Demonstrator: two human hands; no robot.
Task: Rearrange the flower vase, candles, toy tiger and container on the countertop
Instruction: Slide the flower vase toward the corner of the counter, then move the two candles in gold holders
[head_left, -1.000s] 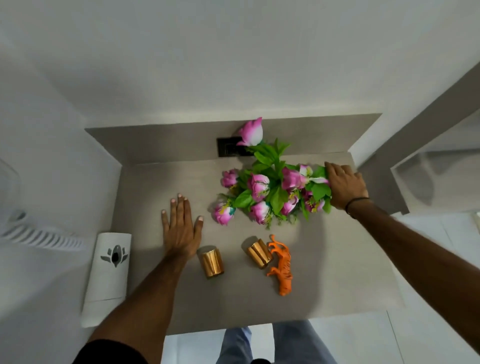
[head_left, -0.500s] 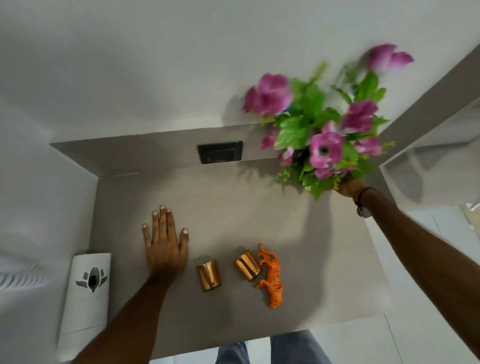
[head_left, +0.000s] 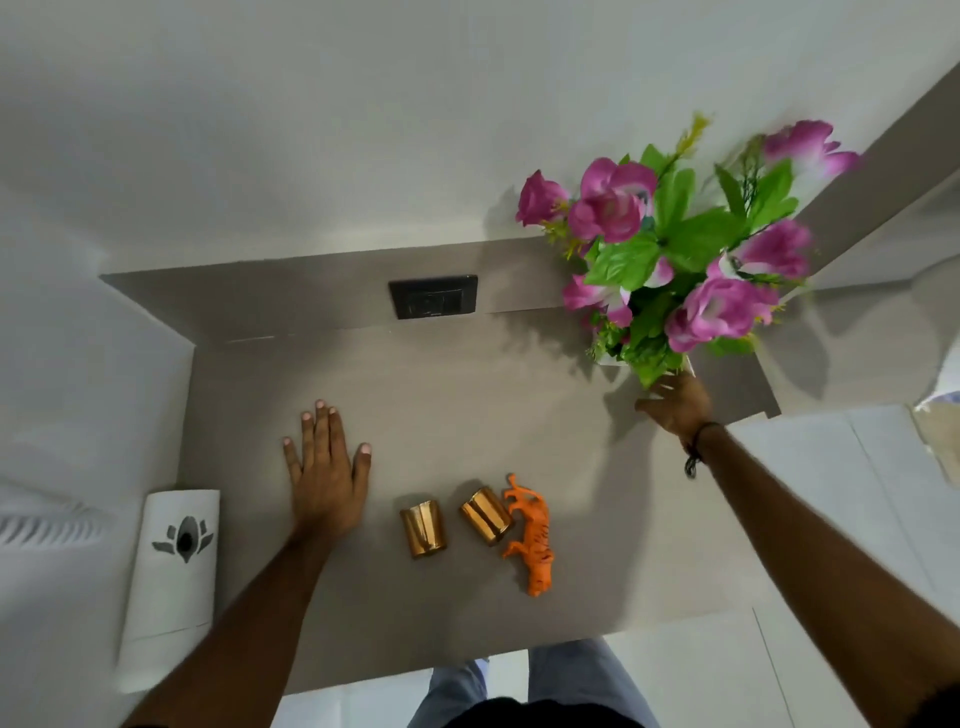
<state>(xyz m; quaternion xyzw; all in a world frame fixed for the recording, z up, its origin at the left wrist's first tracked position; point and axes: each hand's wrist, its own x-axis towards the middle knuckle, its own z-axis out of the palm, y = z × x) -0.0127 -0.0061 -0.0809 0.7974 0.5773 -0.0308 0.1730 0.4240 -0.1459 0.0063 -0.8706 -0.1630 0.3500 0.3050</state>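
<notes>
Right now your right hand (head_left: 675, 402) is stretched out to the back right corner of the countertop (head_left: 467, 395), fingers reaching up under the flower vase (head_left: 670, 260); leaves hide the white base, so you cannot tell how tightly the hand closes on it, only that it touches there. The pink blooms and green leaves stand tall against the wall, close to the counter's right edge. Your left hand (head_left: 324, 467) lies flat, palm down and fingers spread, on the left half of the counter, gripping nothing. Just right of it stand two gold candles (head_left: 423, 527), the second one (head_left: 485, 514) touching or nearly touching the orange toy tiger (head_left: 532, 535), which lies near the front edge. A white container (head_left: 171, 577) with a dark lotus mark sits off the counter's left side. The middle and back of the counter, below the black wall socket (head_left: 434, 296), lie bare.
</notes>
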